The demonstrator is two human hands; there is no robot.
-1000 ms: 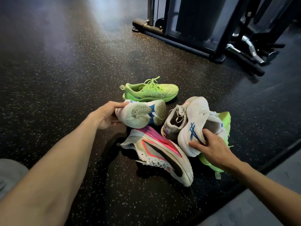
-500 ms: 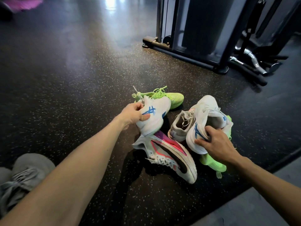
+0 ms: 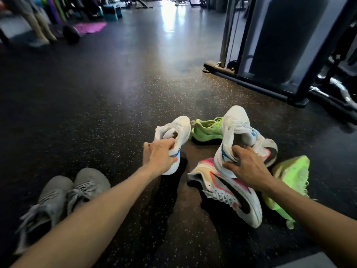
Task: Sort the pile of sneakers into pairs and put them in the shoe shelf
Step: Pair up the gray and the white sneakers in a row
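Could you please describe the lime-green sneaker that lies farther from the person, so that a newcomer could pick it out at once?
Start at the dark gym machine at upper right and come down the speckled floor to the sneaker pile. The far green sneaker lies between the two white sneakers with blue stripes. Unlike the other green sneaker by the right forearm, it stands upright, laces up.

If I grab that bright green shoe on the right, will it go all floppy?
Probably a bit. The green shoe lies slumped on its side, so its thin-looking upper likely bends. Its laces hang loose and may dangle. It looks light.
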